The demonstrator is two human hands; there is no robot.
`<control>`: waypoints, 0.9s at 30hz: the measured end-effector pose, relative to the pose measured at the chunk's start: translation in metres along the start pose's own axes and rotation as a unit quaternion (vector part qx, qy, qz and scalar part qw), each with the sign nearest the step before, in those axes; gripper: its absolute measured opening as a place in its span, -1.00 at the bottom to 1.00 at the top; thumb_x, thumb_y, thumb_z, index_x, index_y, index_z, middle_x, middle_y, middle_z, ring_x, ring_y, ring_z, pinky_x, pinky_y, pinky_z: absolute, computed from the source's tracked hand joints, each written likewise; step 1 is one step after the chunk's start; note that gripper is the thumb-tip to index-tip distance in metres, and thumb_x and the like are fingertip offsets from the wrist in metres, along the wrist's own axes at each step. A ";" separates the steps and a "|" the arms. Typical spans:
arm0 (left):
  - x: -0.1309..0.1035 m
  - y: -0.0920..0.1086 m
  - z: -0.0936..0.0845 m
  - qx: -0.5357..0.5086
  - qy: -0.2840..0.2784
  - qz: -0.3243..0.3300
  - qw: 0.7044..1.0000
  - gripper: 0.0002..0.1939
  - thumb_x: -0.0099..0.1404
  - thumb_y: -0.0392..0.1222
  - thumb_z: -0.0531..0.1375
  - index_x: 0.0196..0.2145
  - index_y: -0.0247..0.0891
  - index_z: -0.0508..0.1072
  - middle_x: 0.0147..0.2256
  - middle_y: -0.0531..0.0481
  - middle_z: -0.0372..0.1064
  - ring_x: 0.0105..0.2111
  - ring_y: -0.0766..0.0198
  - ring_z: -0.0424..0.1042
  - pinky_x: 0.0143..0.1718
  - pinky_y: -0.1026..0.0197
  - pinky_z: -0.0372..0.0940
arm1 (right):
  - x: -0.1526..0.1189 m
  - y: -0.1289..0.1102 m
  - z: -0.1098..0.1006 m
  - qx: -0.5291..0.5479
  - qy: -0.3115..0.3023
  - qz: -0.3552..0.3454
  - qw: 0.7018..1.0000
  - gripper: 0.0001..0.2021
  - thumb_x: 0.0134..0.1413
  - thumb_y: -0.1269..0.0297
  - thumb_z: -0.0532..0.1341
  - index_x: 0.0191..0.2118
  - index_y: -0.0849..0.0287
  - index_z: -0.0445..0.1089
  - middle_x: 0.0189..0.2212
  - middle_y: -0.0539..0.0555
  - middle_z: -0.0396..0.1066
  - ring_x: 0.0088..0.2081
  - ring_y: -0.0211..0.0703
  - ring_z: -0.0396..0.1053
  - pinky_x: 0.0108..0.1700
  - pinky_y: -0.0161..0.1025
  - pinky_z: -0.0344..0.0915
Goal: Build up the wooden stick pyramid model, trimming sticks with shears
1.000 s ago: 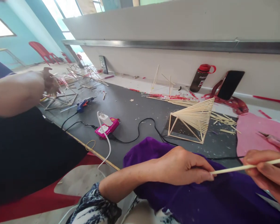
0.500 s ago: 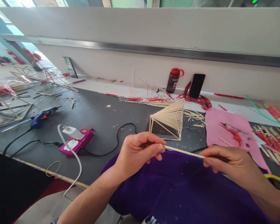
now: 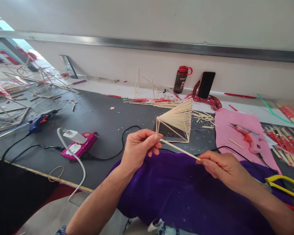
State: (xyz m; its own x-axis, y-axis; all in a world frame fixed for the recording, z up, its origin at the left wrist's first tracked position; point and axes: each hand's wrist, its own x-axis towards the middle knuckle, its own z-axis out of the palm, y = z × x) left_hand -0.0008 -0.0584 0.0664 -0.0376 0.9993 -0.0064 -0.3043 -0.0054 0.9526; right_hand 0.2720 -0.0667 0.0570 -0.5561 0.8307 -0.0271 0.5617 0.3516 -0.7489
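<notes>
Sloping more steeply than before, a stick (image 3: 180, 150) is spanning left hand (image 3: 140, 147) and right hand (image 3: 224, 168), each pinched closed on one end, above purple cloth (image 3: 173, 186), littered grey table (image 3: 107, 122) and white partition (image 3: 137, 19) lying beyond.

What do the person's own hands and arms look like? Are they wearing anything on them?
The left hand and right hand wear no gloves, and I see no watch or bracelet. Both forearms are bare. Just a bit of bluish patterned sleeve shows on the left arm.
</notes>
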 end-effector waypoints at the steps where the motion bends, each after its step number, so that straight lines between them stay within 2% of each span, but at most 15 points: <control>1: 0.001 -0.001 0.000 0.011 0.010 0.004 1.000 -0.83 0.09 -0.14 0.35 -0.47 -0.32 0.54 -0.64 0.06 0.44 -0.72 0.45 0.37 -0.76 0.50 0.13 | 0.000 0.001 0.000 0.003 0.014 0.008 1.000 -0.71 0.33 0.14 0.00 -0.24 0.15 0.38 -0.64 -0.11 0.23 -0.60 -0.35 0.22 -0.51 -0.37 0.11; 4: 0.005 -0.004 -0.001 0.035 0.043 0.018 0.998 -0.80 0.09 -0.12 0.34 -0.48 -0.33 0.52 -0.64 0.06 0.44 -0.72 0.45 0.36 -0.76 0.49 0.14 | 0.003 0.002 0.000 0.025 0.043 0.025 0.998 -0.74 0.30 0.14 0.03 -0.22 0.13 0.40 -0.54 -0.07 0.35 -0.58 -0.35 0.25 -0.50 -0.37 0.17; 7: 0.008 -0.008 -0.003 0.041 0.068 0.038 0.996 -0.81 0.12 -0.12 0.32 -0.47 -0.32 0.52 -0.63 0.07 0.44 -0.71 0.44 0.37 -0.75 0.48 0.16 | 0.005 0.000 0.000 0.026 0.041 0.013 0.999 -0.81 0.24 0.19 0.10 -0.23 0.10 0.43 -0.45 -0.05 0.39 -0.52 -0.34 0.30 -0.44 -0.37 0.21; 9: 0.009 -0.010 -0.005 0.041 0.075 0.048 0.995 -0.83 0.13 -0.13 0.30 -0.46 -0.32 0.52 -0.62 0.07 0.44 -0.70 0.44 0.37 -0.75 0.48 0.16 | 0.007 0.000 0.000 0.014 0.047 0.019 0.999 -0.83 0.21 0.20 0.13 -0.31 0.11 0.44 -0.48 -0.05 0.37 -0.52 -0.33 0.29 -0.43 -0.36 0.20; 12: 0.010 -0.012 -0.006 0.038 0.076 0.054 0.995 -0.82 0.14 -0.14 0.30 -0.45 -0.33 0.52 -0.62 0.06 0.44 -0.70 0.43 0.37 -0.75 0.47 0.16 | 0.008 0.004 0.001 0.002 0.063 0.069 0.996 -0.78 0.17 0.13 0.16 -0.40 0.13 0.40 -0.57 -0.08 0.31 -0.56 -0.32 0.27 -0.49 -0.35 0.16; 16: 0.011 -0.012 -0.009 0.023 0.097 0.060 0.993 -0.82 0.11 -0.13 0.32 -0.45 -0.33 0.52 -0.62 0.06 0.44 -0.69 0.42 0.38 -0.75 0.47 0.18 | 0.008 0.015 -0.005 0.048 0.073 0.118 0.989 -0.71 0.17 0.03 0.15 -0.42 0.14 0.34 -0.62 -0.11 0.26 -0.63 -0.34 0.23 -0.54 -0.36 0.12; 18: 0.013 -0.010 -0.013 0.006 0.109 0.063 0.992 -0.80 0.08 -0.12 0.33 -0.46 -0.33 0.51 -0.64 0.07 0.43 -0.71 0.42 0.37 -0.76 0.47 0.17 | 0.005 0.019 -0.013 0.065 0.116 0.117 0.984 -0.72 0.17 0.04 0.15 -0.42 0.14 0.33 -0.62 -0.13 0.25 -0.63 -0.36 0.21 -0.53 -0.36 0.12; 23: 0.016 -0.005 -0.020 -0.040 0.123 0.045 0.991 -0.74 0.02 -0.05 0.37 -0.49 -0.32 0.49 -0.67 0.09 0.39 -0.76 0.43 0.31 -0.82 0.48 0.11 | -0.002 0.022 -0.037 0.035 0.308 0.118 0.943 -0.78 0.14 0.10 0.19 -0.40 0.13 0.40 -0.63 -0.11 0.28 -0.60 -0.35 0.19 -0.54 -0.38 0.11; 25: 0.017 -0.004 -0.020 -0.049 0.122 0.040 0.990 -0.72 0.01 -0.04 0.37 -0.50 -0.31 0.47 -0.68 0.10 0.38 -0.77 0.44 0.29 -0.83 0.48 0.10 | -0.003 0.024 -0.041 0.008 0.346 0.126 0.930 -0.80 0.11 0.13 0.20 -0.41 0.13 0.42 -0.63 -0.09 0.31 -0.59 -0.33 0.22 -0.53 -0.38 0.14; 27: 0.017 -0.004 -0.020 -0.056 0.119 0.044 0.990 -0.69 0.01 -0.01 0.38 -0.52 -0.31 0.45 -0.67 0.11 0.36 -0.77 0.45 0.27 -0.84 0.48 0.09 | -0.001 0.026 -0.042 0.000 0.346 0.132 0.929 -0.81 0.11 0.14 0.20 -0.40 0.13 0.43 -0.62 -0.07 0.33 -0.60 -0.32 0.24 -0.54 -0.38 0.16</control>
State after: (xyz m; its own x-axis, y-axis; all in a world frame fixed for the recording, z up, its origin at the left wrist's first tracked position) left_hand -0.0193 -0.0422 0.0567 -0.2872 0.9578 -0.0096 -0.3933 -0.1087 0.9130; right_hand 0.3129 -0.0402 0.0648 0.1274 0.9668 0.2215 0.6232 0.0957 -0.7762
